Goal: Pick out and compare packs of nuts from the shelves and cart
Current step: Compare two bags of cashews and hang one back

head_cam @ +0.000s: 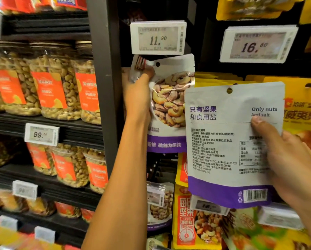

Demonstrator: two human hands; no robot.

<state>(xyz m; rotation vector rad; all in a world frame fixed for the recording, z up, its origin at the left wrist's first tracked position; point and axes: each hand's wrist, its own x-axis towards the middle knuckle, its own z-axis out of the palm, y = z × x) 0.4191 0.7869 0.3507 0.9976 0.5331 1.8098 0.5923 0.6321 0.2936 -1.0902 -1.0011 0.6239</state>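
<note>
White-and-purple, one nut pouch is held back outward, pinched at its right side by the right hand, in front of yellow packs. A matching pouch, hung under the 11.90 price tag, is gripped near its top by the left hand.

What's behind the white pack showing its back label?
Yellow packs hang behind it, plus the right edge of the cashew pack. The yellow packs' fronts are mostly covered.

Black shelves at nine o'clock carry rows of clear cashew jars with orange labels, and a 99.00 price tag clips to one edge. At three o'clock, yellow nut pouches hang below a 16.80 tag.
</note>
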